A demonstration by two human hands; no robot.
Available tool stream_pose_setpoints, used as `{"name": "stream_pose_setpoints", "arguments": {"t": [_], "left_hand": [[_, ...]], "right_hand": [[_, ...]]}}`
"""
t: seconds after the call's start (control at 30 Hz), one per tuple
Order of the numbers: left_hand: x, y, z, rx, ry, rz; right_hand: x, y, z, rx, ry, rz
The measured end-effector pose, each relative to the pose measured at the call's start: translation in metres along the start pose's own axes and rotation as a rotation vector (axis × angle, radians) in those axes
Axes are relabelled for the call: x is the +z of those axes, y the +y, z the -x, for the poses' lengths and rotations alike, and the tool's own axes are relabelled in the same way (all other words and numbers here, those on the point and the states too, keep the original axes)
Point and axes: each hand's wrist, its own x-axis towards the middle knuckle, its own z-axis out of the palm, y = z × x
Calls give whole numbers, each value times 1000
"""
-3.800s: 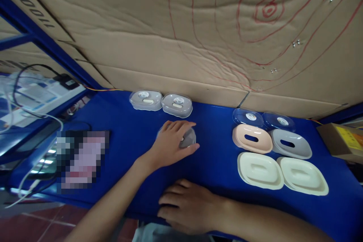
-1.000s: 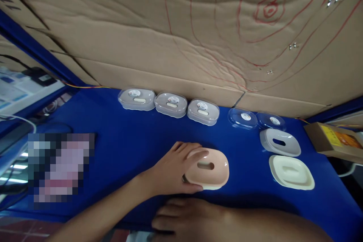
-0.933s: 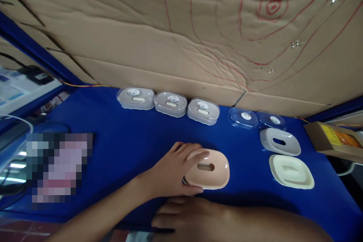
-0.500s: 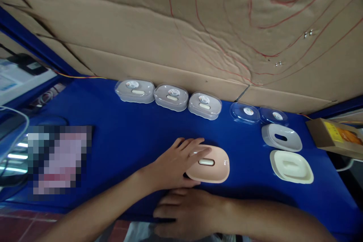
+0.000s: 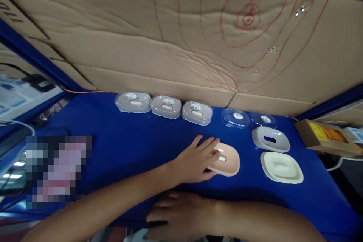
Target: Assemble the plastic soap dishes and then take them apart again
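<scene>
A pink oval soap dish (image 5: 231, 160) with a pale slot insert lies on the blue table, tilted slightly. My left hand (image 5: 198, 160) grips its left side, fingers over the rim and inner surface, thumb at the near edge. That hand hides the dish's left part. At the table's front edge, below the left hand, my right hand (image 5: 180, 213) rests with loosely bent fingers apart, holding nothing. To the right are a cream dish (image 5: 296, 168) with a raised centre and a grey dish (image 5: 280, 141) with an open slot.
Three grey soap dishes under clear covers, one being the rightmost boxed dish (image 5: 202, 119), line the cardboard wall (image 5: 121, 53). Two clear lids (image 5: 235, 121) lie beside them. A cardboard box (image 5: 320, 140) stands far right; a blurred-out pink item (image 5: 61, 170) lies left.
My left hand has shifted the pink dish to the right and slightly away from me. The right hand stays near the front edge. The camera view has turned a little.
</scene>
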Motion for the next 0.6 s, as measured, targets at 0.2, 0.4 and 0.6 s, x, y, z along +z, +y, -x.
{"name": "stream_pose_setpoints", "arguments": {"t": [0.2,0.4,0.6], "left_hand": [[2,-3,-72,-80,42,-53],[-13,-25,-148,-148,19,-20],[2,-75,-200,-182,-186,63]], "right_hand": [[0,2,2,-21,-5,54],[-7,6,4,-56,24,134],[-4,9,4,-90,86,132]]}}
